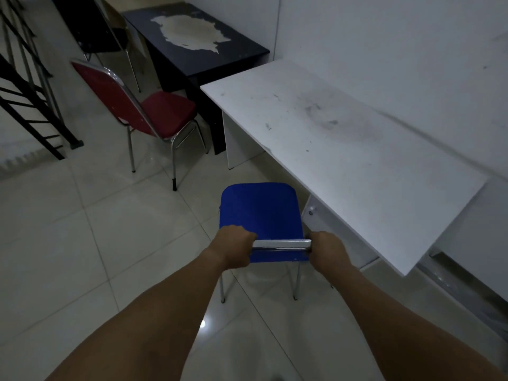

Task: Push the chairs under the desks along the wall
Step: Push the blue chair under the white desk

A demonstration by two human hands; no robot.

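A blue chair (259, 210) with chrome legs stands on the tiled floor just left of the white desk (343, 149), out in the open and not under it. My left hand (233, 250) grips the left end of its chrome top rail, and my right hand (328, 251) grips the right end. A red chair (162, 112) stands farther off, its seat turned toward the dark desk (198, 37). A black chair (99, 34) sits behind it beside the same dark desk.
Both desks run along the white wall (384, 37) on the right. A black metal stair frame (30, 100) stands at the left. Pale tiled floor (110, 243) spreads between the stair frame and the chairs.
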